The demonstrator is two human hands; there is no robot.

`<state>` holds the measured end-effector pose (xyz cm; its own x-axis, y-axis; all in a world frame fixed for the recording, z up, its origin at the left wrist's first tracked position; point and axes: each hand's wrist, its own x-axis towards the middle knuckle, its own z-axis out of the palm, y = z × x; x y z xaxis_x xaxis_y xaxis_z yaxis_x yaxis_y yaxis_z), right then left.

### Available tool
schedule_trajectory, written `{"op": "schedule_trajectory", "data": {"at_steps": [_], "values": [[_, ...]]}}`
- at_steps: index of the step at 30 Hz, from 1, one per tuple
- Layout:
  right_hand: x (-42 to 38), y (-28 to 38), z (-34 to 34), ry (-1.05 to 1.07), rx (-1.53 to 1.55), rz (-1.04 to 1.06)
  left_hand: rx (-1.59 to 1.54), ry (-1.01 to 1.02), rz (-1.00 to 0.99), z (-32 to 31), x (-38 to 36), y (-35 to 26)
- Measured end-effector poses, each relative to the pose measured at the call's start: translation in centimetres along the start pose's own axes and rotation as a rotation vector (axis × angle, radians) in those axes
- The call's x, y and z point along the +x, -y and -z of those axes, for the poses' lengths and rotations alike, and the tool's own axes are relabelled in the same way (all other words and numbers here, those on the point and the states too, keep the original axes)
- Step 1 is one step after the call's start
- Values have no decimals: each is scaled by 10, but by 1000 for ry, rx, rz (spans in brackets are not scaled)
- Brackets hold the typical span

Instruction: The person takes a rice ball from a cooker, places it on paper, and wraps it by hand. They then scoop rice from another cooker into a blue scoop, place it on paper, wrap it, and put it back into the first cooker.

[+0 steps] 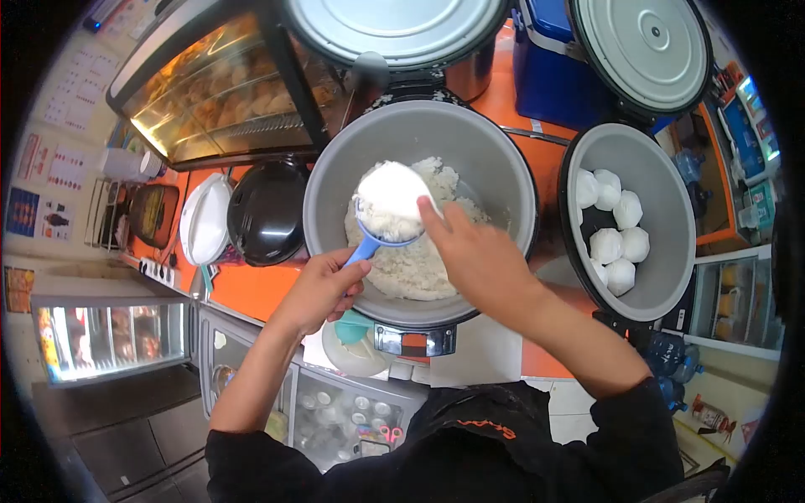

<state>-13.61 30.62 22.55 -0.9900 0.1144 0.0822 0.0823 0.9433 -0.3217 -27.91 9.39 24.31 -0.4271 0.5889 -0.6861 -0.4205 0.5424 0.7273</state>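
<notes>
My left hand is closed around the handle of a blue scoop, held over the large rice cooker. White rice fills the scoop's bowl. Gripped in my right hand is a white rice paddle, its broad blade lying over the top of the scoop. Its handle is mostly hidden by my fingers. Below both hands, loose cooked rice covers much of the pot's floor, and some grey bottom shows at the upper right.
To the right, a second open cooker holds several white wrapped bundles. A closed cooker lid and blue cooler stand behind. At left are a heated display case, a black lidded pan and a white bowl.
</notes>
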Motion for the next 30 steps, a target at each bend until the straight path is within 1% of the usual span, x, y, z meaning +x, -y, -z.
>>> {"op": "schedule_trajectory", "data": {"at_steps": [1, 3, 5, 7, 10, 13, 15, 19, 22, 25, 28, 30], "values": [[12, -2, -2, -18, -56, 5, -28, 3, 15, 3, -2, 2], [33, -22, -14, -46, -54, 43, -80, 11, 43, 11, -3, 7], [36, -23, -10, -93, -38, 59, -176, 7, 19, 19, -5, 12], [33, -8, 8, -147, -10, 66, -259, 2, -6, 27, -6, 16], [3, 28, -3, -99, -6, 209, -329, 0, -46, 30, -8, 19], [16, 32, -11, -54, -21, 97, -278, -66, -90, 22, -7, 26], [27, 32, -15, -49, -37, 77, -286, -85, -103, 23, -4, 31], [51, 3, -41, -57, -19, -17, -242, -76, -80, 20, -5, 41], [45, -6, -32, -41, 28, -2, -287, -93, -159, 15, -21, 28], [28, 9, -2, -148, 89, -26, -321, -119, -154, 21, -18, 32], [13, 33, -8, -28, 77, 35, -316, -101, -150, 14, -10, 39], [7, 49, -15, 0, 113, 12, -292, -112, -169, 7, -9, 38]]}}
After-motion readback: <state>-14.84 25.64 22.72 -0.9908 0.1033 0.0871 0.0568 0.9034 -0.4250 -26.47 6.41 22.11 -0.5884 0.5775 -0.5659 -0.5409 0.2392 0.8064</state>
